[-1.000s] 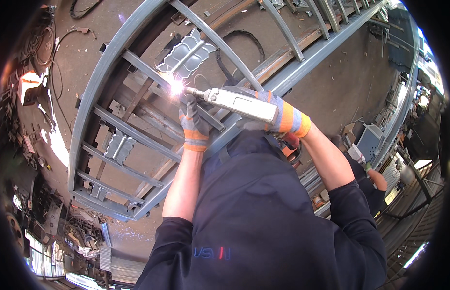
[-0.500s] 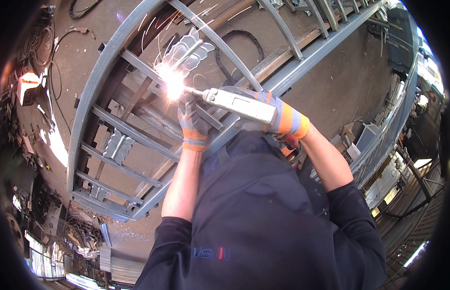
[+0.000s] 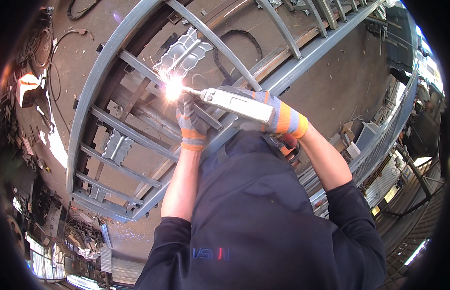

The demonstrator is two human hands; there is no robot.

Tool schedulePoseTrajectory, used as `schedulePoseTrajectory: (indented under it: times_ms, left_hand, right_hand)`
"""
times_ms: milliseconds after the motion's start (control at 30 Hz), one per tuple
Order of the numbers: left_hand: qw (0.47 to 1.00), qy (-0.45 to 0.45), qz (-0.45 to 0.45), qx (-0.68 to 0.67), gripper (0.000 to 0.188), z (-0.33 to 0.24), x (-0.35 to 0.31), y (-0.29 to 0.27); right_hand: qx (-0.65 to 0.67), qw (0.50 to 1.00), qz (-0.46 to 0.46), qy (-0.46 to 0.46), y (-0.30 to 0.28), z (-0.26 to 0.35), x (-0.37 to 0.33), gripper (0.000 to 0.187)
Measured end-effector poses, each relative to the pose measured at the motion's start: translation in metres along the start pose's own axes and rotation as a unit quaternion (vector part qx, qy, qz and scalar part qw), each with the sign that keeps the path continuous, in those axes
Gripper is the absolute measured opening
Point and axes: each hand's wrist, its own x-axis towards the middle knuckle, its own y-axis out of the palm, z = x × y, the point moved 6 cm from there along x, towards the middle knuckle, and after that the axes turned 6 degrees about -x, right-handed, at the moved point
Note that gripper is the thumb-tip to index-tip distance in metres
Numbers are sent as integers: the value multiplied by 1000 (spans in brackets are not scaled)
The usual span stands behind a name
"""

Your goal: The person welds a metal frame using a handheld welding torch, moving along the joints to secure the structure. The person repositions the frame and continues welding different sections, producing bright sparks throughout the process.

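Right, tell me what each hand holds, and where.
Right hand grips the grey power tool by its rear body. Left hand rests by the tool's sparking tip against the frame bar; its grip is unclear.

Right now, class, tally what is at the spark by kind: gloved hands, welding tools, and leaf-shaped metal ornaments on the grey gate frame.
Gloved hands: 2 (left hand, right hand)
Welding tool: 1
Leaf-shaped ornaments: 2 (upper ornament, lower ornament)
Total: 5

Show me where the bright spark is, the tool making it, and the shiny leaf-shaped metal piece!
bright spark point(image 3: 174, 88), head view, on its glowing middle.
tool point(image 3: 237, 104), head view, on its pale long body, gripped by the right hand point(image 3: 283, 118).
leaf-shaped metal piece point(image 3: 186, 50), head view, on its ribbed face.
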Motion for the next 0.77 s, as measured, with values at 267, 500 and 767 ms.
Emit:
schedulePoseTrajectory:
  times_ms: [267, 500, 767]
  left_hand:
    - [963, 114, -10, 244, 61, -24, -47, 19]
    - [799, 289, 32, 526, 72, -18, -85, 0]
    - [761, 341, -85, 546, 64, -34, -91, -18]
  right_hand:
    - [-18, 998, -12, 54, -15, 5, -27, 70]
    - [1, 987, -42, 155, -44, 28, -73, 58]
    - [-107, 989, -100, -5, -66, 64, -57, 51]
